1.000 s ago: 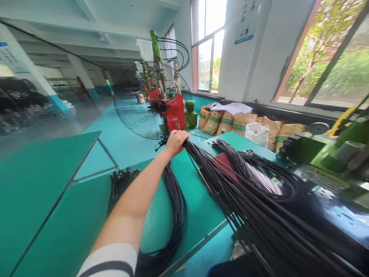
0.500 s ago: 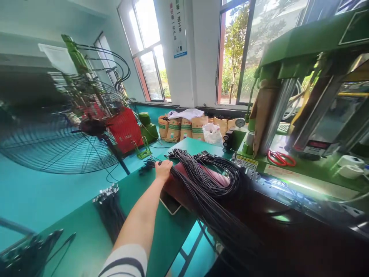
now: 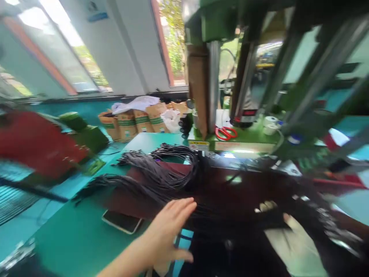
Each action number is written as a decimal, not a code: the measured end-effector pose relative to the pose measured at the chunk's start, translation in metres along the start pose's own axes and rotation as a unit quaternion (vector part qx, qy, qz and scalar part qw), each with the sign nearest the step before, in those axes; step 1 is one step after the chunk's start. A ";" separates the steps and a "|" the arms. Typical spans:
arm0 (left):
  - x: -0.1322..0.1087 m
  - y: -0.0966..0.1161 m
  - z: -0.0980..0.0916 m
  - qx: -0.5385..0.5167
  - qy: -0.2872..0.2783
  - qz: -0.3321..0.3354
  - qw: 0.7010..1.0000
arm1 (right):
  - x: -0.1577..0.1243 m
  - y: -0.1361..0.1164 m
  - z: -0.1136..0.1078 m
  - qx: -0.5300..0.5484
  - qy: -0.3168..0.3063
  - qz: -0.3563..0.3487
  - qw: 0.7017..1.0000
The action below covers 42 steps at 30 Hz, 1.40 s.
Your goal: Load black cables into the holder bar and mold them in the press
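My left hand [image 3: 170, 231] reaches over the near edge of the green table, fingers stretched out and thumb apart, with nothing in it. Just beyond it runs a bundle of thin black cables [image 3: 123, 184], its loose ends toward the left. Behind that, a second bundle of black cables [image 3: 161, 173] curves round on the dark red surface. My right hand [image 3: 296, 242], in a pale glove with bare fingertips, is curled round dark cables at the lower right; blur and shadow hide much of the grip. Shiny cable ends [image 3: 325, 219] lie beyond it.
A phone [image 3: 122, 221] lies on the green table [image 3: 72, 234]. Behind stands a green press [image 3: 213, 84] with red-handled scissors [image 3: 226, 133] and white rolls [image 3: 270, 125] on its base. Paper sacks [image 3: 129, 125] line the wall. A red machine [image 3: 37, 142] is at left.
The view has swung right. My left hand has let go of the cable ends at the far left and drawn back toward me, opening. My gloved right hand has come into view.
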State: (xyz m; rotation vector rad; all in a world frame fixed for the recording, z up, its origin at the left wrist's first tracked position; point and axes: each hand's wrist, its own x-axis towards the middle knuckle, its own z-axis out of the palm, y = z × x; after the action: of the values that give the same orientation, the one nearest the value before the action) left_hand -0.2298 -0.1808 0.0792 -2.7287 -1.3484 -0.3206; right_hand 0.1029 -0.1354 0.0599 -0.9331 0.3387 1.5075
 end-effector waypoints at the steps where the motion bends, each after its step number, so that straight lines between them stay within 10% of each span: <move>1: 0.008 0.021 0.013 0.032 0.021 0.037 0.999 | -0.003 -0.006 -0.005 0.014 -0.005 -0.003 1.000; 7: 0.036 0.046 0.079 0.086 0.096 0.049 0.990 | 0.006 -0.017 -0.028 0.049 -0.085 -0.002 0.995; 15: 0.065 0.016 0.084 0.154 0.060 0.079 0.983 | 0.001 -0.018 -0.054 -0.067 -0.462 -0.142 0.873; 22: 0.089 0.026 0.083 0.138 0.072 0.082 0.984 | 0.022 -0.058 -0.056 -0.031 -0.314 -0.010 0.949; 27: 0.124 0.073 0.087 0.080 0.068 0.119 0.987 | 0.014 -0.092 -0.074 -0.226 -0.308 0.084 0.920; 30: 0.153 0.106 0.095 0.072 0.043 0.111 0.990 | -0.015 -0.117 -0.076 -0.554 -0.248 0.132 0.784; 33: 0.170 0.124 0.101 0.056 0.045 0.113 0.991 | -0.037 -0.128 -0.067 -0.805 -0.177 -0.112 0.554; 37: 0.171 0.127 0.106 0.017 0.064 0.120 0.991 | -0.021 -0.113 -0.045 -0.782 -0.207 -0.528 0.257; 42: 0.166 0.126 0.106 0.034 0.078 0.118 0.989 | 0.018 -0.086 -0.029 -0.791 -0.238 -0.561 0.050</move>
State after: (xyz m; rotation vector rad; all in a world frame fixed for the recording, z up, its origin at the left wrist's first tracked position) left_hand -0.0154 -0.1112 0.0150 -2.7032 -0.9691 -0.4488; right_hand 0.1947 -0.1267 0.0552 -1.2811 -2.6013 -0.2989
